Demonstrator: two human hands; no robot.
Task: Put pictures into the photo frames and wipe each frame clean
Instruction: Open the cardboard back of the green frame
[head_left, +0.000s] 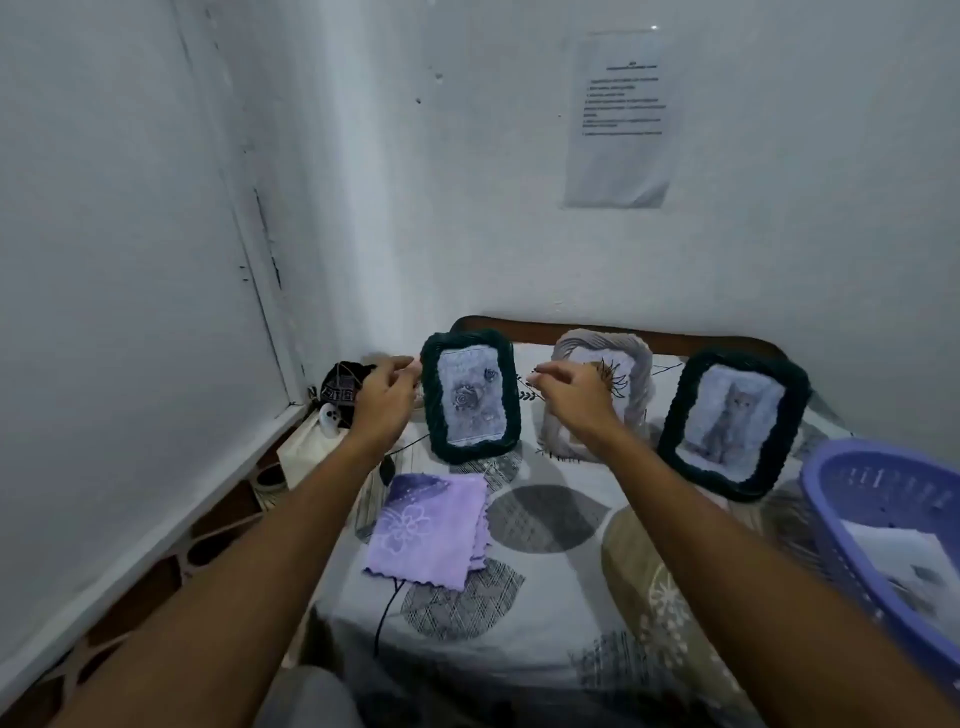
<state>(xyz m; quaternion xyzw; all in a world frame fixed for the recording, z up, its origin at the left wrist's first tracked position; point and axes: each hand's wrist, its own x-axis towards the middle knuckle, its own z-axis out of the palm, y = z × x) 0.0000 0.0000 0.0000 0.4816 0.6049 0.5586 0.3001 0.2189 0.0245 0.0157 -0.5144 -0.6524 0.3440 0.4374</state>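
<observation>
Three photo frames stand upright on the patterned table cover. A dark green frame with a rose picture (470, 396) is at the left, a pale grey frame (631, 364) in the middle, and a dark green frame with a cat picture (733, 422) at the right. My left hand (382, 400) hovers at the left edge of the rose frame, fingers loosely curled, holding nothing. My right hand (574, 392) hangs just right of that frame, in front of the grey one, fingers relaxed. A folded purple cloth (426, 525) lies on the table below the rose frame.
A purple plastic basket (831, 480) with papers inside sits at the right edge. A dark round object (340, 387) and a white box (306, 449) stand in the left corner by the wall. White walls close in behind and left; a printed sheet (621, 117) hangs on the back wall.
</observation>
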